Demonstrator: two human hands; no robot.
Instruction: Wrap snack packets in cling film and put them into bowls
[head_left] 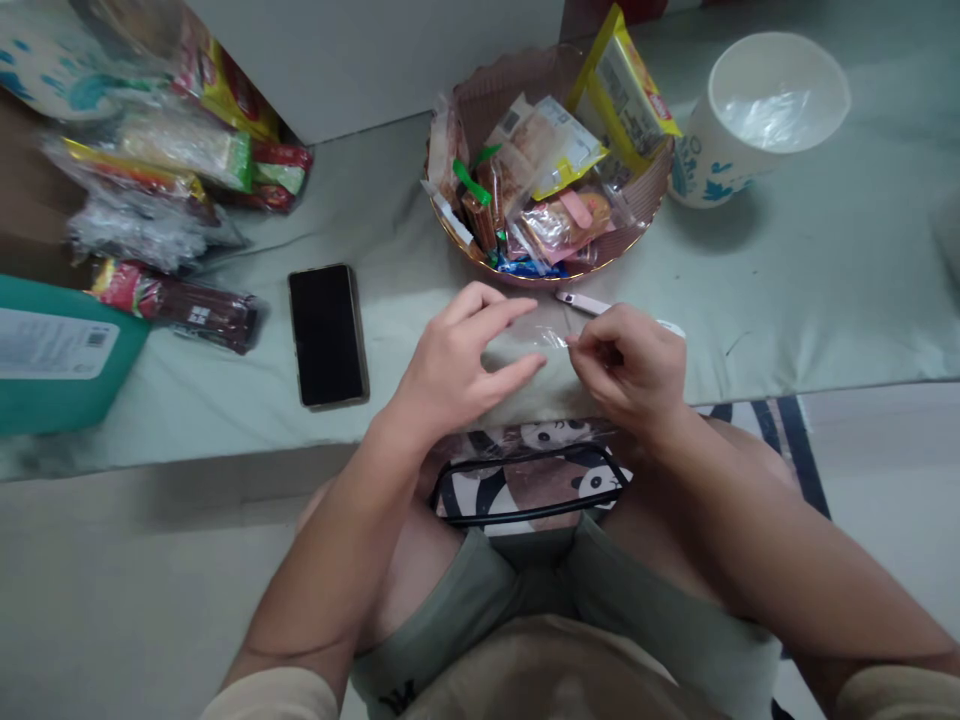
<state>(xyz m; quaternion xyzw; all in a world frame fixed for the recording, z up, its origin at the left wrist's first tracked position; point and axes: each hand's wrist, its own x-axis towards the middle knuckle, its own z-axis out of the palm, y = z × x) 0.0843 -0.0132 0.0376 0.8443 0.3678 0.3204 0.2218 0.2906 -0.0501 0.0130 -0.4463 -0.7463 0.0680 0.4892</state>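
Note:
Near the front of the basket, my left hand point(457, 365) hovers with its thumb and fingers spread apart, holding nothing. Facing it, my right hand point(634, 365) is closed in a pinch at the edge of a piece of clear plastic film point(544, 335) between the two hands. A slim pale pink tool point(583, 302) lies behind my right hand, partly covered by it; its kind is unclear. Just beyond both hands stands a pink ribbed basket point(457, 245) with a gold rim, filled with wrapped snacks point(551, 150), including a tall yellow packet point(622, 95).
A white paper tub point(705, 165) with clear plastic inside stands right of the basket. To the left lie a black phone point(327, 335), several snack packets point(187, 160) and a green container point(67, 390). A panda-print bag point(525, 490) sits by my lap below the table edge.

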